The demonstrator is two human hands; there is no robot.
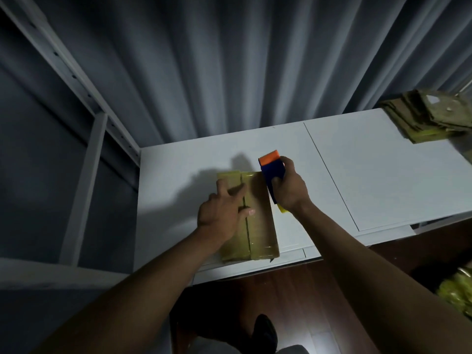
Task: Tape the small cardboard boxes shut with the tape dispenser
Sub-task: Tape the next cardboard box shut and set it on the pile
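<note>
A flat brown cardboard box (258, 226) lies on the white table (370, 175), its centre seam running away from me with shiny tape along it. My left hand (222, 210) presses flat on the box's left half, fingers spread and straight. My right hand (288, 187) grips a blue tape dispenser (273, 172) with an orange toothed blade end, held just beyond the box's far right corner. A yellow part of the dispenser shows below my right palm.
A pile of flattened cardboard boxes (431, 116) sits at the table's far right corner. More yellowish packing material (457, 295) lies low at the right edge. A white metal shelf frame (84, 139) stands to the left, grey curtains (229, 60) behind.
</note>
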